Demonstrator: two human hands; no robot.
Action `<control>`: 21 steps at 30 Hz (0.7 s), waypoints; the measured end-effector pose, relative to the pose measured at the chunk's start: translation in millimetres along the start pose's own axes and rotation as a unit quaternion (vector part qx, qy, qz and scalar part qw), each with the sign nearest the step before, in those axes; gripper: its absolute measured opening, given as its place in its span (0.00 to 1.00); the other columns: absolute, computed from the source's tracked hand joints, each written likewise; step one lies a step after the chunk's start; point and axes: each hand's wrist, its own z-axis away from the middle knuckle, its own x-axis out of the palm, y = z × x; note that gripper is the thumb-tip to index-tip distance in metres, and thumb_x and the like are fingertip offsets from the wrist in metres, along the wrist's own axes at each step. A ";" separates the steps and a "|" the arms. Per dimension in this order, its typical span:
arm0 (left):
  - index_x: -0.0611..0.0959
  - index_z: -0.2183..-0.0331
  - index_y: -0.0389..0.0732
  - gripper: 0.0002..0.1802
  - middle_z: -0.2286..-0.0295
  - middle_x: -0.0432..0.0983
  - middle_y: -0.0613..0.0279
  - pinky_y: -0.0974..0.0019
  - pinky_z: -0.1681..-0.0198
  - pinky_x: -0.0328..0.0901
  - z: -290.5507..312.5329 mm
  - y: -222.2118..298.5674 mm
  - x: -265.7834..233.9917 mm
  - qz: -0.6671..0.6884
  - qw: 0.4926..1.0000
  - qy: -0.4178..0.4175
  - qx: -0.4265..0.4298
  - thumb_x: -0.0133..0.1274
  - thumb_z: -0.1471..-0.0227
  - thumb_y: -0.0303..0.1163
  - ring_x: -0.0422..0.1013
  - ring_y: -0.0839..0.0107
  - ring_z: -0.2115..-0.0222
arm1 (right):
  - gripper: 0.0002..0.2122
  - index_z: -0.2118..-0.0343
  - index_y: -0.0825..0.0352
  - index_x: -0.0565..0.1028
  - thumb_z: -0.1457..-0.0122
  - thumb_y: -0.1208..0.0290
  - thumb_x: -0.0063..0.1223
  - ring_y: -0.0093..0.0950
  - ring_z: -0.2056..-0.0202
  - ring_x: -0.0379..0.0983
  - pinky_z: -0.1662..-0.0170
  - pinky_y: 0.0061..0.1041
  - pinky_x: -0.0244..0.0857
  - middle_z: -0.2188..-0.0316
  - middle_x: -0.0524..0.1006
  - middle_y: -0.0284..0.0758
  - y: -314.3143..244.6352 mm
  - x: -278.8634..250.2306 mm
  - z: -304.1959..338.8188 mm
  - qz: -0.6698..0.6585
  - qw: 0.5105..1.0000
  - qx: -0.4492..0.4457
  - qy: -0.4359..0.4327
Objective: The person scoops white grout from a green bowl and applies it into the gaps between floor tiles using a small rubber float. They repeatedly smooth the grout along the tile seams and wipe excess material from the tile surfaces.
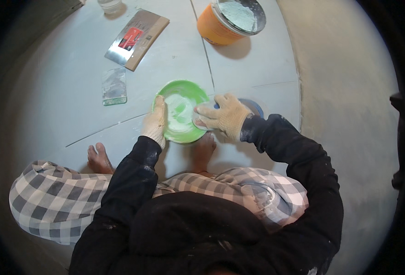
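Observation:
My left hand (155, 121), in a knitted cream glove, is closed on the left rim of a green bowl (194, 90). Streaks of whitish paste or powder coat the inside of the bowl. At the bowl's right rim, my gloved right hand (228, 117) grips a clear, rounded plastic piece that looks like a small container (197, 123), its edge over the bowl. My fingers hide most of its shape. A round blue-edged thing (254, 107) shows behind my right wrist, partly covered by hand and sleeve.
An orange bucket (216, 30) of pale powder stands at the far right on the light board floor. Far left lie a wide steel blade with a brown edge (137, 39) and a small scraper (114, 87). A clear container (110, 5) stands beyond. My bare feet flank the near side.

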 end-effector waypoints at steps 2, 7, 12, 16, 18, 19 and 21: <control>0.70 0.41 0.35 0.32 0.51 0.72 0.54 0.63 0.51 0.68 -1.7 7.6 -0.7 -0.050 0.999 0.002 0.005 0.51 0.36 0.48 0.71 0.68 0.54 | 0.27 0.44 0.47 0.73 0.51 0.67 0.58 0.42 0.53 0.70 0.49 0.40 0.65 0.37 0.67 0.30 -3.2 5.5 22.3 0.030 0.999 -0.010 -0.037; 0.66 0.38 0.34 0.35 0.49 0.72 0.55 0.66 0.53 0.70 6.1 20.2 0.1 -0.095 0.994 -0.006 0.055 0.60 0.41 0.36 0.74 0.70 0.57 | 0.28 0.42 0.57 0.72 0.50 0.64 0.57 0.44 0.53 0.73 0.47 0.38 0.67 0.39 0.70 0.36 44.6 43.2 108.1 -0.093 0.963 0.248 -0.044; 0.62 0.36 0.34 0.38 0.46 0.69 0.53 0.67 0.49 0.69 6.9 19.6 6.5 -0.137 0.979 0.026 0.148 0.60 0.41 0.35 0.71 0.69 0.50 | 0.28 0.47 0.62 0.74 0.51 0.56 0.55 0.44 0.51 0.75 0.48 0.34 0.68 0.51 0.78 0.46 140.3 83.6 112.9 -0.322 0.765 0.558 0.012; 0.62 0.37 0.33 0.37 0.45 0.68 0.53 0.66 0.46 0.66 9.5 14.9 8.9 -0.101 0.981 0.040 0.159 0.60 0.41 0.35 0.68 0.68 0.48 | 0.27 0.51 0.63 0.75 0.53 0.52 0.56 0.49 0.57 0.77 0.49 0.38 0.69 0.59 0.80 0.50 143.0 86.5 54.3 -0.279 0.773 0.566 -0.060; 0.65 0.40 0.33 0.35 0.48 0.69 0.52 0.66 0.47 0.66 13.7 12.5 7.8 -0.122 0.979 0.031 0.160 0.61 0.41 0.38 0.69 0.68 0.49 | 0.29 0.48 0.63 0.73 0.53 0.53 0.56 0.48 0.56 0.77 0.48 0.38 0.68 0.59 0.80 0.51 84.8 84.6 46.9 -0.267 0.780 0.566 -0.016; 0.66 0.41 0.33 0.34 0.49 0.69 0.52 0.66 0.47 0.66 13.6 12.6 7.1 -0.129 0.979 0.050 0.152 0.61 0.42 0.39 0.69 0.69 0.50 | 0.29 0.48 0.64 0.73 0.53 0.53 0.56 0.49 0.56 0.77 0.48 0.38 0.68 0.59 0.80 0.52 59.6 83.1 40.5 -0.280 0.807 0.520 -0.004; 0.68 0.45 0.32 0.33 0.51 0.69 0.52 0.67 0.50 0.66 13.7 9.9 3.4 -0.159 0.971 0.079 0.158 0.62 0.43 0.42 0.69 0.70 0.53 | 0.29 0.48 0.65 0.72 0.52 0.54 0.56 0.49 0.56 0.77 0.48 0.38 0.68 0.58 0.79 0.53 33.8 73.3 35.0 -0.307 0.847 0.432 -0.038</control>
